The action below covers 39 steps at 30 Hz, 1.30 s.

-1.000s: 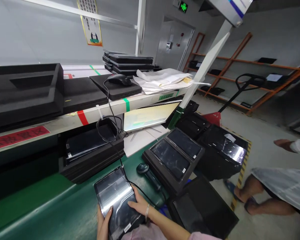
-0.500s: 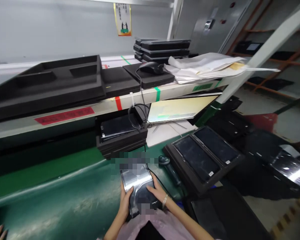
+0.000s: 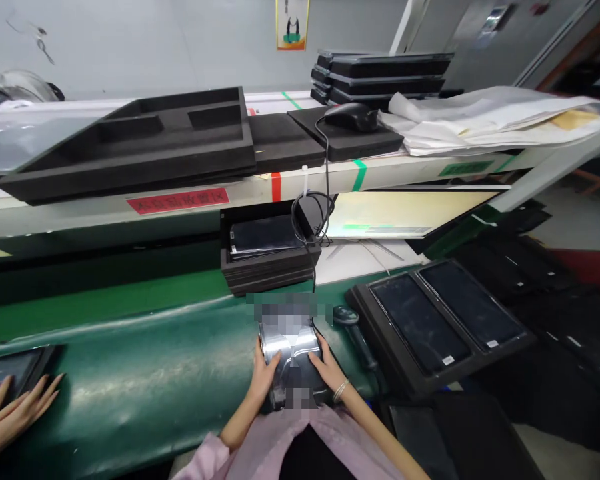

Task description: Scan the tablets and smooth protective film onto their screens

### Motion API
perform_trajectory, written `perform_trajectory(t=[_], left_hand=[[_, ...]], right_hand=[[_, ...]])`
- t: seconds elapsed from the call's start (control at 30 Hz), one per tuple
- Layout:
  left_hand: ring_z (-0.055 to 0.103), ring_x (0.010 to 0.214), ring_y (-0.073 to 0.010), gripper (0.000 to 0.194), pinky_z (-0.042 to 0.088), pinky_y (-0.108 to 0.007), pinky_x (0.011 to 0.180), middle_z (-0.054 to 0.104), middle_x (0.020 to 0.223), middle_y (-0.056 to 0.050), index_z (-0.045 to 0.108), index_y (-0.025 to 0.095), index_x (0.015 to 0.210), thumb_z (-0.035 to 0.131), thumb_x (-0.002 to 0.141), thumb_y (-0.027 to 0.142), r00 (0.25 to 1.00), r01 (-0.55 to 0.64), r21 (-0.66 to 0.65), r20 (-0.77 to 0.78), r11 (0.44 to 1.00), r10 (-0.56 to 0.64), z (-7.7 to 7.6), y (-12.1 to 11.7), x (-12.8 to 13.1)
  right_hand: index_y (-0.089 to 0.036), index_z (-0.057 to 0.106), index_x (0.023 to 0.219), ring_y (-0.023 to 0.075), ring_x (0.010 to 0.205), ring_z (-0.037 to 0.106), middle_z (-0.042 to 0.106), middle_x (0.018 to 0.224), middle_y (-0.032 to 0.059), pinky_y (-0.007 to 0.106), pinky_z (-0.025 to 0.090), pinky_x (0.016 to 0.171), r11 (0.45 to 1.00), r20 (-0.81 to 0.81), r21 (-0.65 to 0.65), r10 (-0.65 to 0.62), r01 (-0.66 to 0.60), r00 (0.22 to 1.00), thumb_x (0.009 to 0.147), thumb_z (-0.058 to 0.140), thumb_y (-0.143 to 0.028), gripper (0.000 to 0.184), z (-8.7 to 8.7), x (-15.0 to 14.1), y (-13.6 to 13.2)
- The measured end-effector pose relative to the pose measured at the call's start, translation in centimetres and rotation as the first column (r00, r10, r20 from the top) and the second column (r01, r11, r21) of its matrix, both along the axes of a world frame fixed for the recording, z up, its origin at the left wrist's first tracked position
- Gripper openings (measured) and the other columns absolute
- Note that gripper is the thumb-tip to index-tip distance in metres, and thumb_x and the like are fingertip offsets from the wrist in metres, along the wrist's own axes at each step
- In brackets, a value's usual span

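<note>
Low in the middle of the view, a glossy dark screen panel (image 3: 300, 357) is held between both hands, with bright reflections across its face. My left hand (image 3: 266, 375) grips its left edge, thumb resting on top. On the opposite edge, my right hand (image 3: 331, 370) closes round the panel in the same way, a bracelet at the wrist. Blurred squares cover the panel's far and near ends. Just right of my right hand, a handheld scanner (image 3: 357, 337) lies on the green mat (image 3: 155, 393).
Two dark screens (image 3: 420, 323) lie in a black foam tray (image 3: 370, 313) on the right. Behind are stacked foam trays (image 3: 270, 273) and a lit monitor (image 3: 410, 213) under a shelf (image 3: 180, 213). At the left, a co-worker's hands (image 3: 20, 413) touch another panel (image 3: 10, 373).
The camera view has swung left, so shelf and trays sit further right in the picture. More of the co-worker's hands and their panel shows. Both my hands keep hold of the screen panel.
</note>
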<state>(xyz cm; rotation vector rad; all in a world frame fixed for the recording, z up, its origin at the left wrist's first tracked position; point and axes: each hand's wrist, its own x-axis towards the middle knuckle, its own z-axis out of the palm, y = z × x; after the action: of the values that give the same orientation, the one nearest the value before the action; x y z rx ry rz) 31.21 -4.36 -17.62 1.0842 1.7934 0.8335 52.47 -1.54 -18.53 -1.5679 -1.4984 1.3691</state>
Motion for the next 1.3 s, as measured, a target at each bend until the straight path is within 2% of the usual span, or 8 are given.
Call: perform_trajectory(t=[0.1,0.2,0.4,0.6,0.8,1.0,1.17,1.3], left_hand=[[0.016,0.141,-0.0324,0.077,0.02,-0.052,0.114,0.019,0.15,-0.025,0.012,0.006,0.143,0.042,0.087,0.048,0.972,0.016,0.088,-0.236,0.996,0.005,1.8,0.4,0.2],[0.012,0.142,-0.0317,0.065,0.019,-0.056,0.113,0.014,0.153,-0.02,0.021,0.01,0.144,0.036,0.09,0.043,0.868,0.242,0.241,-0.486,0.94,-0.099,3.5,1.5,1.4],[0.017,0.141,-0.0309,0.052,0.017,-0.065,0.11,0.02,0.152,-0.017,0.032,0.016,0.142,0.029,0.092,0.032,0.648,0.492,0.067,-0.694,0.868,-0.314,3.1,4.6,3.9],[0.016,0.141,-0.0312,0.055,0.015,-0.067,0.109,0.018,0.152,-0.017,0.028,0.017,0.142,0.031,0.092,0.038,0.6,0.496,0.046,-0.74,0.867,-0.303,2.3,4.9,4.2],[0.014,0.142,-0.0308,0.057,0.015,-0.067,0.109,0.016,0.153,-0.017,0.027,0.017,0.143,0.032,0.091,0.041,0.593,0.483,0.043,-0.751,0.875,-0.291,2.3,4.9,4.4],[0.015,0.142,-0.0288,0.06,0.024,-0.065,0.108,0.015,0.153,-0.016,0.022,0.015,0.144,0.026,0.092,0.044,0.54,0.48,0.057,-0.806,0.875,-0.243,1.6,5.0,4.3],[0.025,0.138,-0.0313,0.06,0.029,-0.057,0.109,0.026,0.15,-0.02,0.034,0.008,0.139,0.033,0.09,0.042,0.513,0.4,0.081,-0.845,0.913,-0.15,1.7,4.9,4.5],[0.037,0.13,-0.0302,0.053,0.03,-0.055,0.108,0.039,0.143,-0.018,0.038,0.008,0.136,0.039,0.088,0.031,0.547,0.337,0.188,-0.836,0.923,-0.029,1.7,4.7,4.4]], right_hand=[[-0.012,0.029,0.141,0.0232,0.136,0.031,0.032,0.144,0.0151,0.045,0.025,0.115,0.998,0.161,0.063,-0.029,0.019,0.986,0.084,0.043,-0.044,0.066,0.2,-0.6,0.5],[-0.01,0.032,0.141,0.0251,0.14,0.022,0.021,0.15,0.0152,0.047,0.024,0.115,0.962,0.331,0.261,-0.005,-0.087,0.944,0.087,0.04,-0.037,0.061,1.5,-2.2,1.3],[-0.019,0.035,0.144,0.026,0.142,0.011,0.018,0.152,0.0038,0.054,0.009,0.116,0.858,0.578,0.218,0.271,-0.465,0.77,0.083,0.037,-0.017,0.06,3.3,-4.1,4.2],[-0.019,0.03,0.146,0.0236,0.142,0.011,0.02,0.152,0.0022,0.05,0.015,0.115,0.837,0.626,0.228,0.266,-0.498,0.733,0.093,0.029,-0.029,0.053,2.4,-3.9,9.4],[-0.008,0.055,0.124,0.0244,0.117,0.048,0.054,0.127,0.0143,0.04,0.037,0.102,0.844,0.635,0.39,0.043,-0.368,0.771,0.094,0.029,-0.028,0.044,1.2,-5.2,14.2],[-0.011,0.063,0.097,0.0205,0.101,0.055,0.062,0.107,0.0126,0.034,0.039,0.091,0.773,0.624,0.512,-0.035,-0.375,0.781,0.096,0.031,-0.024,0.035,0.3,-4.8,14.7],[-0.012,0.062,0.082,0.0203,0.096,0.053,0.061,0.105,0.0127,0.033,0.038,0.086,0.719,0.623,0.595,-0.13,-0.359,0.771,0.095,0.034,-0.018,0.031,0.4,-5.0,14.8],[-0.014,0.061,0.082,0.0195,0.101,0.05,0.061,0.103,0.0102,0.033,0.036,0.09,0.662,0.635,0.628,-0.133,-0.409,0.761,0.092,0.038,-0.014,0.025,1.0,-4.6,11.8]])
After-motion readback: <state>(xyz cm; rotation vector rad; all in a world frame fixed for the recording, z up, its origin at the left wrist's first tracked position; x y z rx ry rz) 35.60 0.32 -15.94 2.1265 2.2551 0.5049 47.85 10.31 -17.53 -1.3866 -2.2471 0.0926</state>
